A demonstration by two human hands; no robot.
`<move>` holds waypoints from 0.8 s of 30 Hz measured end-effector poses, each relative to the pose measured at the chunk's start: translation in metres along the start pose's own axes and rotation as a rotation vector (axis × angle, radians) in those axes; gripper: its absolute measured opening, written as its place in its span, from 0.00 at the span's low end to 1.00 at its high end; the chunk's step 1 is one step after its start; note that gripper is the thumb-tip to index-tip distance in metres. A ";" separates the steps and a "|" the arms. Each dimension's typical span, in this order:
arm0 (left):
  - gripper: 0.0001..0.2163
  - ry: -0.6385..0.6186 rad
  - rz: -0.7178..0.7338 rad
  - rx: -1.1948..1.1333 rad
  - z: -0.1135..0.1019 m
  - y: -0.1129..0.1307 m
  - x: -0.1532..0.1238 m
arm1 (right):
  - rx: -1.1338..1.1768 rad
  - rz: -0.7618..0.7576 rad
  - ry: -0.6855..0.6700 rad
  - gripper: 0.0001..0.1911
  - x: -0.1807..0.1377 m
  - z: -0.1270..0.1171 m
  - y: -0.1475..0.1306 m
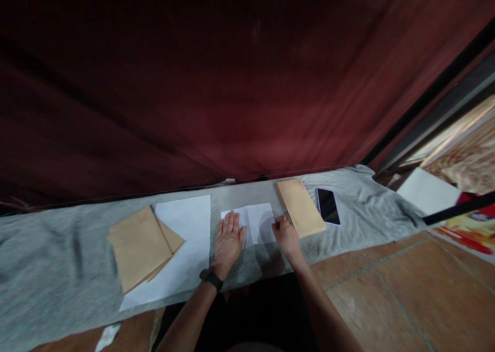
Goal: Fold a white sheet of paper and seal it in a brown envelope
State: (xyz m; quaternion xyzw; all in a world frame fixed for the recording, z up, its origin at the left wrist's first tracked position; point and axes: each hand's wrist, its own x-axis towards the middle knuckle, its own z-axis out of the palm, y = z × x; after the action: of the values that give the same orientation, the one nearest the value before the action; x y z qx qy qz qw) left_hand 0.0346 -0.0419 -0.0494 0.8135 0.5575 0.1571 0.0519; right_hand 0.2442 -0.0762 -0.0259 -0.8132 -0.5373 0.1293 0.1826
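Note:
A white sheet of paper (260,223) with a crease down it lies in front of me on the grey cloth. My left hand (229,238) rests flat on its left part, fingers stretched out. At the sheet's right edge, my right hand (285,233) is closed with curled fingers, seemingly pinching that edge; the fingertips are partly hidden. Just beyond the right hand is a stack of brown envelopes (302,207). To the left, more brown envelopes (141,249) lie fanned over larger white paper (193,238).
The grey cloth (58,259) covers a long narrow surface against a dark red curtain (247,110). A phone (328,206) lies right of the envelopes. Tiled floor (379,290) borders the near side, with a white scrap (108,336). A white box (428,191) stands far right.

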 end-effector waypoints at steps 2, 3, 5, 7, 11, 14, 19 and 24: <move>0.26 -0.008 0.004 -0.001 -0.001 -0.002 0.000 | 0.010 0.000 -0.014 0.09 -0.001 -0.002 0.003; 0.26 -0.009 0.007 -0.004 -0.001 -0.003 0.000 | 0.014 0.002 -0.022 0.09 -0.001 -0.003 0.004; 0.26 -0.009 0.015 -0.009 -0.001 -0.003 0.000 | 0.018 0.005 -0.039 0.09 0.001 -0.004 0.005; 0.26 -0.008 0.025 -0.013 -0.002 -0.004 0.000 | 0.017 0.006 -0.053 0.10 0.002 -0.006 0.005; 0.26 -0.016 0.033 -0.018 -0.006 -0.005 0.001 | 0.009 0.010 -0.069 0.09 0.000 -0.010 0.009; 0.26 -0.027 0.030 -0.008 -0.009 -0.006 0.001 | -0.058 0.034 -0.071 0.09 -0.006 -0.012 0.013; 0.25 0.002 0.015 0.000 -0.009 0.005 0.000 | -0.216 0.009 0.002 0.11 -0.020 -0.012 0.011; 0.26 0.014 0.125 -0.045 0.001 0.028 0.003 | -0.088 -0.148 0.154 0.20 -0.032 -0.007 -0.007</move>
State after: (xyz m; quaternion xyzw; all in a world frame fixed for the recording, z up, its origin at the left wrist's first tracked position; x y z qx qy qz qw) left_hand 0.0613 -0.0496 -0.0428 0.8441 0.5025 0.1783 0.0562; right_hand 0.2289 -0.1041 -0.0157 -0.7860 -0.5854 0.0288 0.1966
